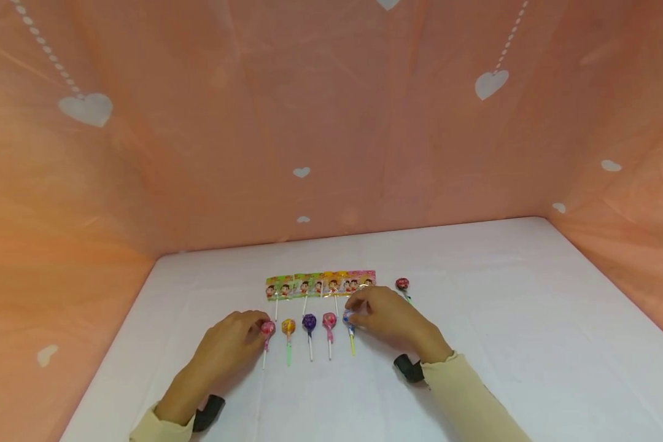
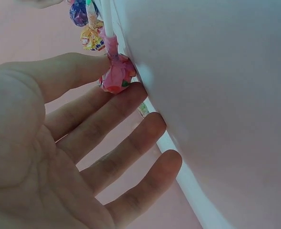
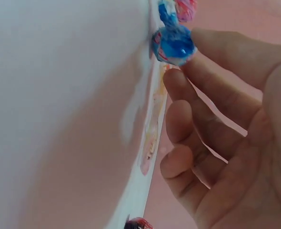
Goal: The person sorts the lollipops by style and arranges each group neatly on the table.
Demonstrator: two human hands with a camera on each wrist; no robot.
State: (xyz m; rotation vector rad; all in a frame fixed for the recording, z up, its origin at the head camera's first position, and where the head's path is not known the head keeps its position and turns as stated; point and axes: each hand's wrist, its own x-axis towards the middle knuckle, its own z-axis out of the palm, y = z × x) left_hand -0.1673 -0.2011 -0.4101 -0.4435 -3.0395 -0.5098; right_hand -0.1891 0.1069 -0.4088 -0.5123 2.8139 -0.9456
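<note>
At the left end of a row of wrapped lollipops, my left hand [image 1: 226,344] pinches the head of a pink lollipop [image 2: 117,76] between thumb and fingers; its white stick points toward me. The other fingers spread loosely beside it. At the row's right end, my right hand [image 1: 392,316] has thumb and index finger on either side of a blue lollipop [image 3: 175,46] with a yellow stick, pinching its round head. Between the two hands lie an orange lollipop [image 1: 288,326], a purple lollipop [image 1: 309,323] and a second pink lollipop [image 1: 329,320], sticks toward me.
Behind the row lie several flat lollipop packets [image 1: 304,286] in green, orange and pink, side by side. A dark red lollipop [image 1: 402,283] lies beyond my right hand. The white table [image 1: 508,319] is bordered by an orange cloth backdrop [image 1: 353,123] with white hearts.
</note>
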